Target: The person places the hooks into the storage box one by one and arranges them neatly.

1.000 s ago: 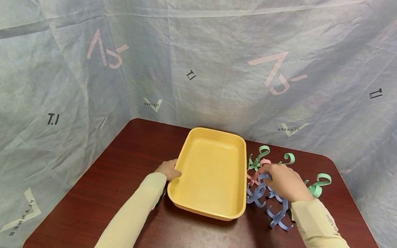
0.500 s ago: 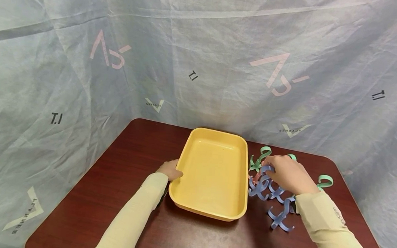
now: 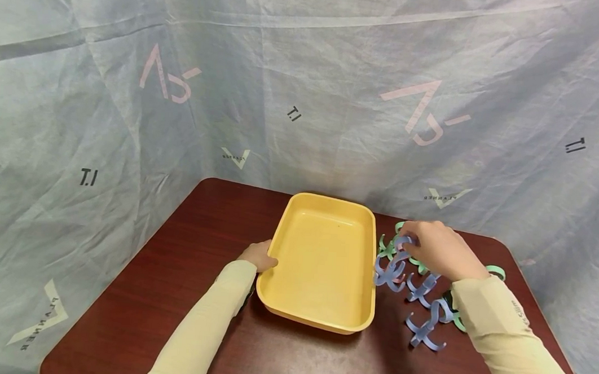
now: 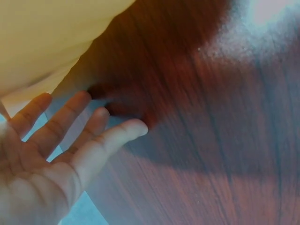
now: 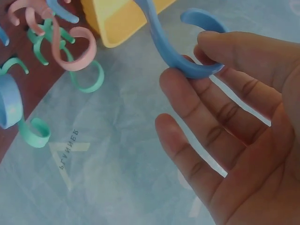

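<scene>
My left hand [image 3: 259, 256] grips the left rim of a yellow tray [image 3: 280, 309], thumb over the edge; in the left wrist view its fingers [image 4: 101, 150] spread outside the wall, above the table. Just beyond the tray's right side, my right hand [image 3: 441, 248] pinches the curled hook of a blue plastic piece [image 3: 389, 277] with several curved legs. That curl [image 5: 187, 70] sits between thumb and fingers in the right wrist view. The legs hang beside the tray's right rim. No pieces lie in the tray.
Other blue hooked pieces [image 3: 424, 332] stand on the dark red table [image 3: 290, 361] to the right. Green pieces [image 3: 386, 248] are behind and partly under the right hand and sleeve. A pink piece [image 5: 77, 51] shows in the right wrist view. A grey printed sheet [image 3: 314, 97] hangs behind.
My right hand has moved slightly away from me and up, bringing the blue piece with it off the others. The left hand and tray have stayed put.
</scene>
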Motion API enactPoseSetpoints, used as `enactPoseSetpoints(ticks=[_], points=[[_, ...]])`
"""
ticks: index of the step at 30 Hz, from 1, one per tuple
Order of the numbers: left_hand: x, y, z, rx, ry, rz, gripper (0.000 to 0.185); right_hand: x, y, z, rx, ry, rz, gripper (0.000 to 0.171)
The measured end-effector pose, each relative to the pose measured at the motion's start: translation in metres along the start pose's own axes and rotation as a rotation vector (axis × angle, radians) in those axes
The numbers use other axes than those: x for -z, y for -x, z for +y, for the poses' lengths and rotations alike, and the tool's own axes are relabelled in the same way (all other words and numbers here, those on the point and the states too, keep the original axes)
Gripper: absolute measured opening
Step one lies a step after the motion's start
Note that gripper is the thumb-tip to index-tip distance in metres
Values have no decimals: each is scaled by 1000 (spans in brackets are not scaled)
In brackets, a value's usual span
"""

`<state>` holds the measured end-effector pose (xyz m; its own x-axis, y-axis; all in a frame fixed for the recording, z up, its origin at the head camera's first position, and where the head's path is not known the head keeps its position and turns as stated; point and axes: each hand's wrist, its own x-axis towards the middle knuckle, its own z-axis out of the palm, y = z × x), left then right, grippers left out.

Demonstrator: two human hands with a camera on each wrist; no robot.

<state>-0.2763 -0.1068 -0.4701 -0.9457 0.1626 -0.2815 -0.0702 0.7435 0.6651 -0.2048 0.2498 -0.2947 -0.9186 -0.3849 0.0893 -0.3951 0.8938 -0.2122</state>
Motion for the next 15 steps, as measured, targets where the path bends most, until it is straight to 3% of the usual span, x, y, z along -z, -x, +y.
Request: enactPoseSetpoints(ticks=[5, 15], points=[[1, 1, 1, -1, 1, 3, 55, 0, -7, -4, 11, -64, -12, 13], [-2, -1, 1, -31, -60, 23, 54, -2, -25, -12, 32, -76, -2, 13]])
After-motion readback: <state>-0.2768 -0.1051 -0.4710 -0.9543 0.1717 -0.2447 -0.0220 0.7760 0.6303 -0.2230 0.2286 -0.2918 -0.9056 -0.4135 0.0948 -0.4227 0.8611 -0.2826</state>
